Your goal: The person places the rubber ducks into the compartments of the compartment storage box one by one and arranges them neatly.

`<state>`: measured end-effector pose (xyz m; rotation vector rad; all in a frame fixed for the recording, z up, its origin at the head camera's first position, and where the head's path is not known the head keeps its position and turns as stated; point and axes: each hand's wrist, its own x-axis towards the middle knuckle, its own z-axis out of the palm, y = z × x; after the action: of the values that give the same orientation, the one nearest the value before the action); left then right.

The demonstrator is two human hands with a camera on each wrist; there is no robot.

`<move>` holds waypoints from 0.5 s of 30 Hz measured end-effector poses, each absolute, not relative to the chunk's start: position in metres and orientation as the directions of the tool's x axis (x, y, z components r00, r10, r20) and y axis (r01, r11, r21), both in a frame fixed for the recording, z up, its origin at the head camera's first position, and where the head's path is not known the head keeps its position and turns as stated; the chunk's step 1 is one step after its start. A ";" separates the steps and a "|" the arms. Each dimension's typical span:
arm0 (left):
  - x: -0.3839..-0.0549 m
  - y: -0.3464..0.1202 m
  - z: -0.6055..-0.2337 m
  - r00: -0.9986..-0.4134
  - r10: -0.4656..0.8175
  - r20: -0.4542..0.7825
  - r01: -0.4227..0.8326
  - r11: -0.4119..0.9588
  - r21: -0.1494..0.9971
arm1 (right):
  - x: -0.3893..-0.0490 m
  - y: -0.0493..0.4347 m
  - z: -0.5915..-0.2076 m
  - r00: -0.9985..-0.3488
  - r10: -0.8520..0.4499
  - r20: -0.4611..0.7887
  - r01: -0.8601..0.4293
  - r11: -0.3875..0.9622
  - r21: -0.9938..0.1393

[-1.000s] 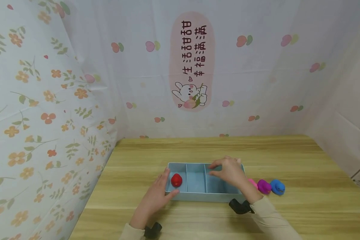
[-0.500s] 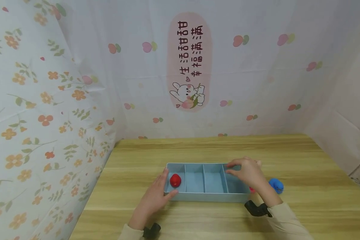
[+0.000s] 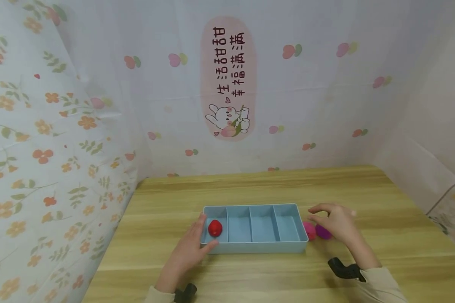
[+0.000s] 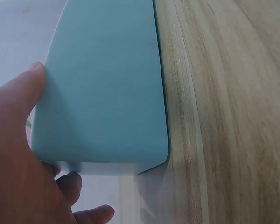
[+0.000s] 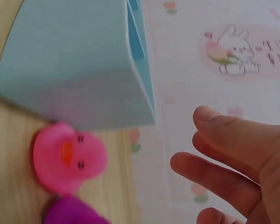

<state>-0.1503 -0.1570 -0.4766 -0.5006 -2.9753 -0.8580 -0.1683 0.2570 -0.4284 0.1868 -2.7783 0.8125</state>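
Observation:
A pale blue box [image 3: 254, 248] with several compartments stands on the table. In its leftmost compartment sits a red rubber duck [image 3: 215, 228]. My left hand [image 3: 186, 249] grips the box's left end, thumb over the front rim and fingers along the end wall. Off the right end, my right hand [image 3: 339, 223] hovers with thumb and fingers apart and nothing between them. Below its fingertips are a pink rubber duck [image 5: 70, 156], close against the box's end, and a purple one [image 3: 323, 232], partly covered by the hand. The blue duck seen earlier is hidden.
The wooden table [image 3: 258, 277] runs back to a white printed cloth [image 3: 318, 101]. Another cloth with orange flowers [image 3: 41, 189] hangs along the left side. Each wrist carries a black mount [image 3: 346, 269].
My right hand has moved right, from over the box's right compartments to above the ducks, hiding the blue one. The left hand stays on the box. The head view has turned slightly right.

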 end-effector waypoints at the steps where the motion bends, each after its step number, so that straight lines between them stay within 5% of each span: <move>1: -0.150 -0.158 -0.476 -0.948 0.303 0.096 0.308 0.799 0.516 | -0.168 0.260 -0.429 -0.964 -0.048 0.262 -0.181 0.839 -0.513; 15: -0.150 -0.158 -0.471 -0.943 0.311 0.115 0.324 0.794 0.514 | -0.157 0.312 -0.439 -0.982 -0.008 0.190 -0.095 0.886 -0.453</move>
<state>-0.1497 -0.1579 -0.4712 -0.5229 -2.9526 -0.8519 -0.1573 0.3116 -0.4394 0.0790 -2.8723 0.7034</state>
